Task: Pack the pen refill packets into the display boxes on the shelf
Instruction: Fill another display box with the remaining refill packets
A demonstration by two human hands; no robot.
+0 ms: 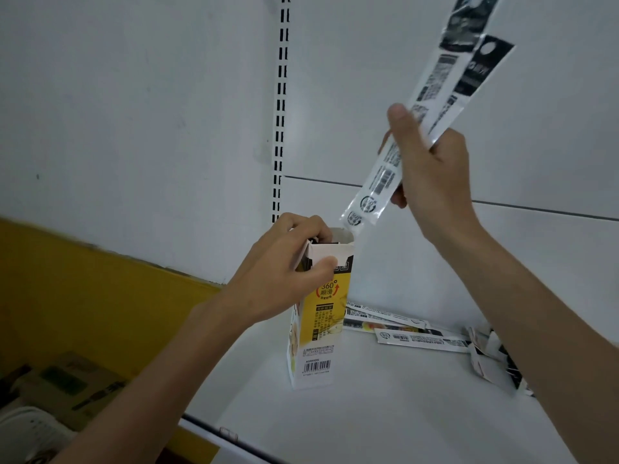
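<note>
Now the left hand (284, 272) grips the box (321, 313) top, the right hand (432, 169) holds packets (412, 128) above it; more loose packets (402, 326) wait on the shelf (368, 413).

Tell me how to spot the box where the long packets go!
Look at the white shelf. Toward its left side one tall box stands upright, its open top held by the left hand. It is the only yellow-and-white thing standing; the loose packets beside it lie flat.
</note>
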